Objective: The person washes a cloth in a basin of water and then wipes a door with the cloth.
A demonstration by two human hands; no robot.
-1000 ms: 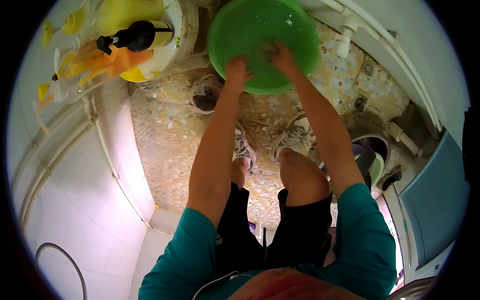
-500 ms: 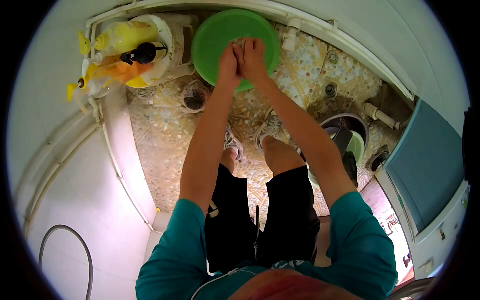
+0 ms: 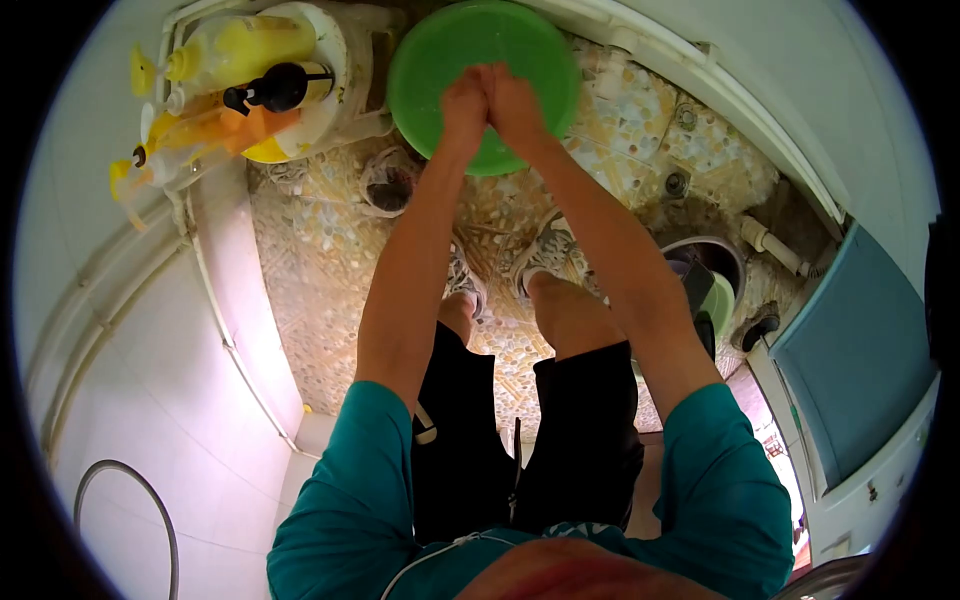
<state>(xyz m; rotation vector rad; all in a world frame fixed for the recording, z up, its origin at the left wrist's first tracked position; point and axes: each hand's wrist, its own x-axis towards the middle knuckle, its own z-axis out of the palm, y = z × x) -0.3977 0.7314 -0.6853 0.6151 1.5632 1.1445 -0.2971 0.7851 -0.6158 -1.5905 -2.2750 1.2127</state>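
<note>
Over the green basin (image 3: 418, 92) at the top of the view, my left hand (image 3: 463, 108) and my right hand (image 3: 513, 104) press together. Both hands are closed, fingers curled in against each other. Whatever lies between them is hidden behind the knuckles and too small to name. The basin rests on the patterned floor in front of my shoes (image 3: 552, 250). My forearms reach forward above my knees.
Left of the basin, several pump and spray bottles, one a yellow bottle (image 3: 250, 50), crowd a white stool (image 3: 335, 70). A small bag (image 3: 388, 182) sits on the floor. At right are a floor drain (image 3: 676, 183), stacked basins (image 3: 722, 262), a pipe (image 3: 770, 243) and a blue-panelled door (image 3: 860, 350).
The view has shifted slightly, so the basin appears higher and a little to the right. My hands have drawn closer together, and the small greyish thing glimpsed at my fingers is now hidden.
</note>
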